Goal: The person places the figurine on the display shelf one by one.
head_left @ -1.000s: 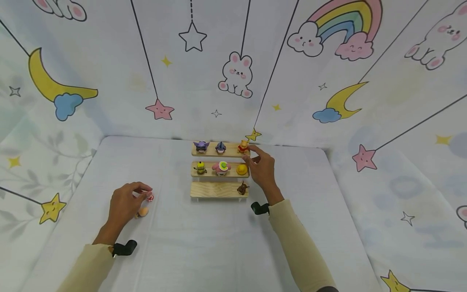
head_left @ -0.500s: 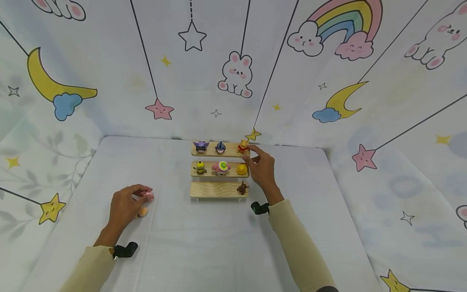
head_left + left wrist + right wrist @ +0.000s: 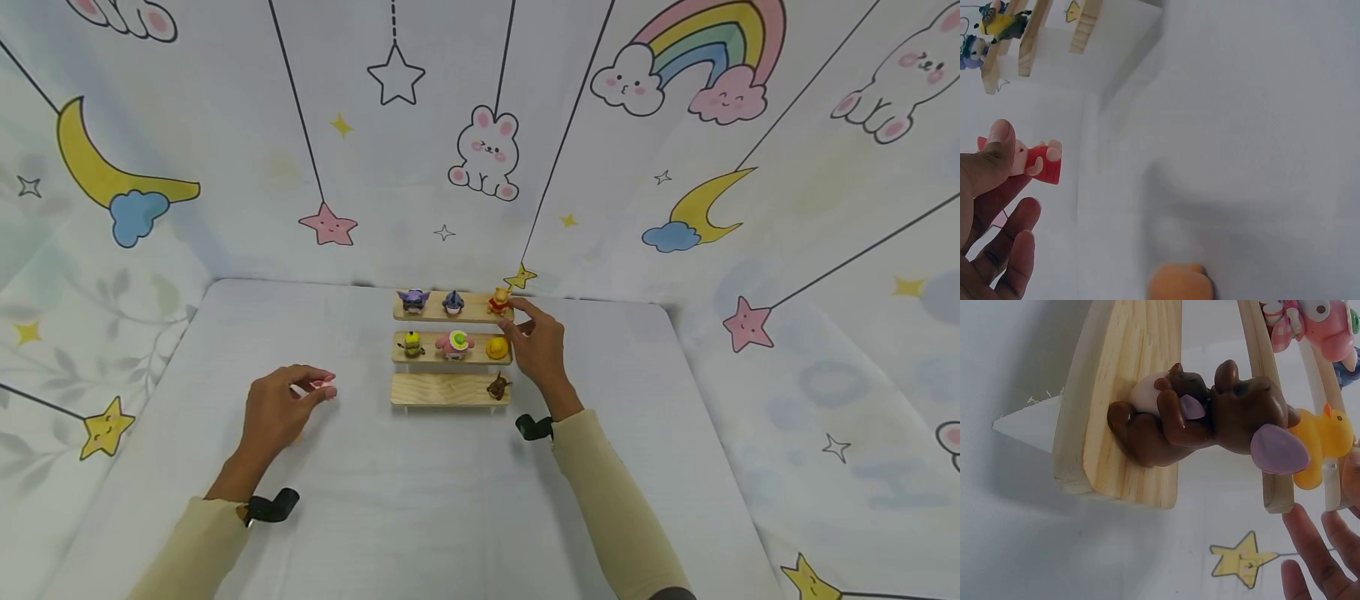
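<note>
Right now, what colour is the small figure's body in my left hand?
Red, on the small pink-headed figure; left wrist view.

Bright, even, soft light fills every view, with no glare. The head view is sharp but bends outward at its edges. Faint shadows lie under both arms. The left wrist view is hazy; an orange toy [image 3: 1180, 282] is blurred.
</note>
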`<state>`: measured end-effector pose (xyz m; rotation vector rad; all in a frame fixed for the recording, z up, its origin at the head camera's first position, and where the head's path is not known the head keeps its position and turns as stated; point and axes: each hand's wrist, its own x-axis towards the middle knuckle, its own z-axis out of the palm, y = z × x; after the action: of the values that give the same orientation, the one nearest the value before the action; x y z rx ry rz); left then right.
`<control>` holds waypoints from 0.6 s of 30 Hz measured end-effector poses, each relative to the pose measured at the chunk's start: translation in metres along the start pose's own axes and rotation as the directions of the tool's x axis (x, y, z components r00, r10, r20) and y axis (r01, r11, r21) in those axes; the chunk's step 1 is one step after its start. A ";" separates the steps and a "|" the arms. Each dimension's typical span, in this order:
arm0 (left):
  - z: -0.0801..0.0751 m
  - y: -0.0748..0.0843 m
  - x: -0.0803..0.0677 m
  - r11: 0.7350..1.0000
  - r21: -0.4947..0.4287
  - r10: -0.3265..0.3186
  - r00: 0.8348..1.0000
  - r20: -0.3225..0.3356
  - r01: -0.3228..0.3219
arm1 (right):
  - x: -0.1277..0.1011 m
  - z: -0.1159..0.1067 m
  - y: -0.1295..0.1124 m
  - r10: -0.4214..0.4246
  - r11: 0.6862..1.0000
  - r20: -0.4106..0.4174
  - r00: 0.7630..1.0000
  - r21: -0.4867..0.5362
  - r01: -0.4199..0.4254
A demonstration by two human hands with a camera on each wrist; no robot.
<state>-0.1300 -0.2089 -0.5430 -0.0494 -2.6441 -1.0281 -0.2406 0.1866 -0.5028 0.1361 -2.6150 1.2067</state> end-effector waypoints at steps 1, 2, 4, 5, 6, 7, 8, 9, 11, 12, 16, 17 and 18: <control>0.001 0.004 0.001 1.000 -0.004 0.007 1.000 0.002 -0.007 | 0.000 0.000 0.000 -0.002 1.000 0.000 1.000 0.000 0.002; 0.001 0.007 0.002 1.000 -0.008 0.011 1.000 0.004 -0.011 | 0.000 0.000 0.000 -0.004 1.000 -0.001 1.000 0.000 0.004; 0.003 0.015 0.003 1.000 -0.012 0.024 1.000 0.008 -0.024 | 0.000 0.000 0.000 -0.006 1.000 -0.001 1.000 0.001 0.006; 0.004 0.018 0.004 0.999 -0.013 0.031 0.999 0.012 -0.030 | 0.000 0.000 0.000 -0.007 1.000 -0.001 1.000 0.001 0.007; 0.005 0.022 0.004 0.999 -0.017 0.036 0.999 0.016 -0.036 | 0.000 0.000 0.000 -0.006 1.000 -0.001 1.000 0.000 0.006; 0.007 0.025 0.005 0.999 -0.021 0.044 0.999 0.018 -0.044 | 0.000 0.000 0.000 -0.005 1.000 -0.001 1.000 0.000 0.005; 0.008 0.028 0.005 0.998 -0.027 0.051 0.998 0.022 -0.050 | 0.000 0.000 0.000 -0.003 1.000 0.000 1.000 0.001 0.003; 0.010 0.031 0.006 0.998 -0.030 0.059 0.998 0.027 -0.058 | 0.000 0.000 0.000 -0.002 1.000 0.000 1.000 0.001 0.002; 0.013 0.037 0.007 0.996 -0.046 0.077 0.996 0.034 -0.075 | 0.000 0.000 0.000 -0.002 1.000 0.001 1.000 0.001 0.002; 0.014 0.039 0.008 0.995 -0.055 0.087 0.996 0.036 -0.085 | -0.001 0.000 -0.001 -0.002 1.000 0.000 1.000 0.002 0.002; 0.019 0.050 0.011 0.988 -0.093 0.127 0.991 0.037 -0.123 | -0.001 0.000 -0.001 -0.003 1.000 0.001 1.000 0.003 0.003; 0.021 0.053 0.011 0.986 -0.101 0.137 0.990 0.036 -0.132 | -0.001 0.000 -0.001 -0.002 1.000 0.001 1.000 0.003 0.002; 0.022 0.056 0.012 0.984 -0.109 0.144 0.989 0.035 -0.139 | -0.001 0.000 -0.001 0.000 1.000 0.002 1.000 0.002 0.000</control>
<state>-0.1392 -0.1535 -0.5183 -0.2820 -2.5780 -1.1301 -0.2397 0.1860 -0.5019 0.1370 -2.6156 1.2100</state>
